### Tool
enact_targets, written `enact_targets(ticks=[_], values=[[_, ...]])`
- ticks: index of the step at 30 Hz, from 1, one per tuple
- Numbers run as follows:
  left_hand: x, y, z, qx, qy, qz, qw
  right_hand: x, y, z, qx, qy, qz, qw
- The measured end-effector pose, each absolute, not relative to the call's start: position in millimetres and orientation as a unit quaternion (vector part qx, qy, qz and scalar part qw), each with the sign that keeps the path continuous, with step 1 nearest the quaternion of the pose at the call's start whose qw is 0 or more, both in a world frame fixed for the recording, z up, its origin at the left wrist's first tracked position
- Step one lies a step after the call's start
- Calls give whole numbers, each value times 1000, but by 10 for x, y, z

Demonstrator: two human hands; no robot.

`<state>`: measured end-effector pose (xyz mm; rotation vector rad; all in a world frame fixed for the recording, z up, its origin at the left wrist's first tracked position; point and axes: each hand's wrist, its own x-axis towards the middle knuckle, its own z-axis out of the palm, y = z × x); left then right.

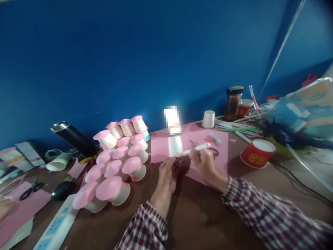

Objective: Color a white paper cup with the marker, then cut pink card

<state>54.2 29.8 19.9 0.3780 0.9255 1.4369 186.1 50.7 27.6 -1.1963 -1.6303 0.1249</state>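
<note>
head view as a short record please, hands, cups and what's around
left hand: at near edge of white item, grip unclear
right hand: holds marker, tip by white item
pink-topped cups: grouped left of the hands
red cup: right of the hands
pink paper: beyond the hands
backdrop: blue wall

One head-worn cam, looking forward and a bit down across the desk at the blue wall. Pretty wide, close-in shot: left hand and right hand just below centre, sleeves running to the bottom edge.
</note>
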Motion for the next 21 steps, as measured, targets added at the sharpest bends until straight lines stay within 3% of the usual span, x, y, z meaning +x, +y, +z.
enact_targets(ticks=[10,15,21], values=[[540,311,193,166,407,627,643,1878,528,256,-500,-671,57,544],[526,318,175,163,404,646,627,1858,509,291,-478,-590,186,624],[521,278,131,370,469,624,503,1848,534,266,-438,-563,277,644]])
